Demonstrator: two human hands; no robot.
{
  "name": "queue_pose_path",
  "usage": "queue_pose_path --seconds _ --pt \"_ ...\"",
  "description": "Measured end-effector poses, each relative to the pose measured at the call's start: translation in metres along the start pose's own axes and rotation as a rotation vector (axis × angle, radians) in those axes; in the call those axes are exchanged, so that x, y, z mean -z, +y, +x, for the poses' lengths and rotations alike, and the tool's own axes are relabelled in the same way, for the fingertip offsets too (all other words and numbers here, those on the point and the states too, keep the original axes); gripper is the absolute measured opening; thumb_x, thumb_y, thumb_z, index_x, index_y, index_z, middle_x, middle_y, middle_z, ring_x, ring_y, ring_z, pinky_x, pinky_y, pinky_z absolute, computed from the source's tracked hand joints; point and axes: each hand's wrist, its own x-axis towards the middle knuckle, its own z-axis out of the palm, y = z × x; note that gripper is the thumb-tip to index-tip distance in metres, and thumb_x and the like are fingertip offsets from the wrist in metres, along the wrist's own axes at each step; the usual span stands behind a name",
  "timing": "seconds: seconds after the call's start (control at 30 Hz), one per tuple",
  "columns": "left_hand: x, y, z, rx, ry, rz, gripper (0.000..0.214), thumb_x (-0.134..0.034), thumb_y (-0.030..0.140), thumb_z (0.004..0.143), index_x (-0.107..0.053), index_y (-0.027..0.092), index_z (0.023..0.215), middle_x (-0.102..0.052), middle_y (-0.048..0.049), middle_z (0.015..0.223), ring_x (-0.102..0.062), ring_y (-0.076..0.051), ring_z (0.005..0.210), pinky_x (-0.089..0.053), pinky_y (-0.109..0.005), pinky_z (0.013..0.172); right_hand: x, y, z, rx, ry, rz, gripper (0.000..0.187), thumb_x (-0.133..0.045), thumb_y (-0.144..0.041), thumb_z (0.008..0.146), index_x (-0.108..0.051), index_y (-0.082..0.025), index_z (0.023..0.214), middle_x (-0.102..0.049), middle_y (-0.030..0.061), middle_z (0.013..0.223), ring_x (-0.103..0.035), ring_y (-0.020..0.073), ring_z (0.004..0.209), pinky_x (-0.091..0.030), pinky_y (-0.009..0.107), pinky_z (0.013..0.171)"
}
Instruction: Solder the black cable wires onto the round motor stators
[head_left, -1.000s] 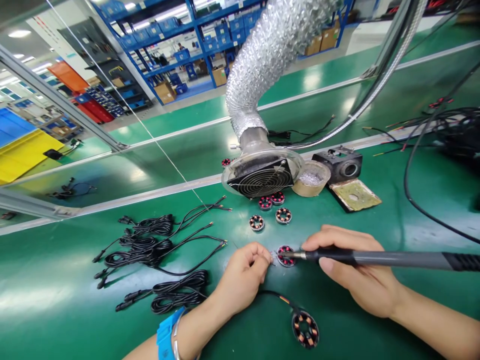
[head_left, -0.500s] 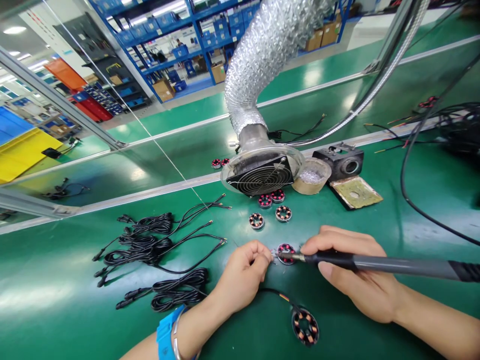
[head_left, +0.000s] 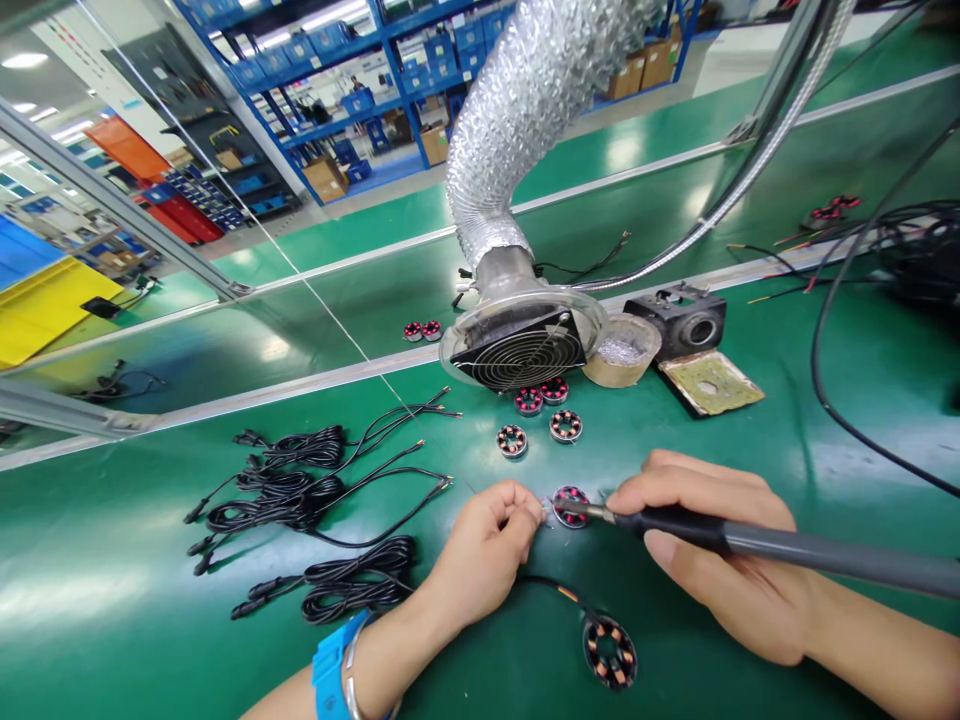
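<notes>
Far left on the smooth green mat [head_left: 112, 560]: several coiled black cables [head_left: 300, 490], glossy round sheath, with stripped ends fanned out to the right.

Left hand [head_left: 487, 550], with a blue wristband [head_left: 334, 665] at the wrist, rests on the mat. Fingers are curled, thumb and forefinger pinched narrow just left of the small stator. What sits in the pinch is too fine to tell.

Small stator [head_left: 571, 505]: a ring with red-wound coil teeth, flat on the mat between the two hands. The metal tip of the soldering iron [head_left: 750, 540] lies across it, touching its left rim.

Below it is a larger stator [head_left: 610, 653], a dark ring with copper-orange windings and a black lead running up-left under the left hand.

Behind, near the fan, four more small rings [head_left: 512, 440] lie loose. The extractor fan [head_left: 521, 355] has a black wire grille in a clear round hood, fed by a crinkled foil duct [head_left: 525, 110].

Right hand [head_left: 720, 560]: fingers wrapped in a pen grip around the iron's matte black-grey barrel, which runs off to the right.

Upper right are a black iron stand [head_left: 679, 320] and a flat yellowed sponge [head_left: 709, 385].
</notes>
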Motion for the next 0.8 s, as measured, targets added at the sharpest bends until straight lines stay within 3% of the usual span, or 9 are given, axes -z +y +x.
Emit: queue_pose_path --seconds 0.23,0.33,0.47,0.6,0.7,0.8 --pt "0.0 0.001 0.0 -0.012 -0.003 0.01 0.025 -0.05 0.039 0.091 -0.05 0.018 0.076 -0.04 0.0073 0.054 -0.032 -0.009 0.051 -0.025 -0.023 0.051 -0.002 0.003 -0.002 0.053 0.053 -0.074 0.029 -0.052 -0.018 0.089 -0.062 -0.025 0.115 -0.067 0.0049 0.083 -0.061 0.0183 0.065 -0.048 0.032 0.055" --pt "0.001 0.002 0.0 -0.026 -0.018 0.003 0.025 -0.049 0.038 0.091 -0.05 0.018 0.077 -0.041 0.0072 0.053 -0.032 -0.009 0.051 -0.024 -0.023 0.051 -0.01 0.008 0.0 0.071 0.069 -0.153 0.037 -0.053 -0.014 0.092 -0.057 -0.026 0.127 -0.071 0.0029 0.088 -0.065 0.0156 0.066 -0.052 0.027 0.058" --pt "0.003 0.0 0.001 -0.04 -0.059 0.013 0.027 -0.047 0.04 0.091 -0.048 0.019 0.074 -0.042 0.0066 0.053 -0.032 -0.01 0.051 -0.025 -0.023 0.051 -0.029 0.018 0.002 0.161 -0.021 -0.187 0.033 -0.053 -0.008 0.092 -0.06 -0.025 0.12 -0.072 0.0021 0.089 -0.066 0.0134 0.067 -0.053 0.024 0.063" --pt "0.006 -0.002 -0.001 -0.078 -0.115 0.052 0.031 -0.043 0.042 0.095 -0.046 0.02 0.074 -0.044 0.0054 0.057 -0.034 -0.011 0.054 -0.028 -0.024 0.054 -0.042 0.028 0.002 0.282 -0.08 -0.275 0.031 -0.048 -0.006 0.091 -0.061 -0.023 0.114 -0.061 -0.0005 0.071 -0.056 0.013 0.059 -0.044 0.024 0.056" --pt "0.009 0.005 -0.006 -0.153 -0.127 0.21 0.031 -0.039 0.04 0.099 -0.047 0.02 0.078 -0.048 0.0031 0.066 -0.039 -0.012 0.061 -0.031 -0.025 0.059 -0.043 0.029 0.002 0.318 -0.06 -0.306 0.029 -0.049 -0.005 0.089 -0.06 -0.022 0.11 -0.053 -0.0023 0.065 -0.049 0.013 0.056 -0.038 0.025 0.052" --pt "0.011 0.013 -0.01 -0.233 -0.087 0.413 0.025 -0.038 0.035 0.1 -0.049 0.02 0.083 -0.049 0.0024 0.073 -0.042 -0.014 0.068 -0.031 -0.026 0.064 -0.04 0.026 0.001 0.292 -0.07 -0.277 0.031 -0.052 -0.004 0.086 -0.059 -0.021 0.111 -0.057 -0.0006 0.07 -0.051 0.0135 0.058 -0.04 0.025 0.054"
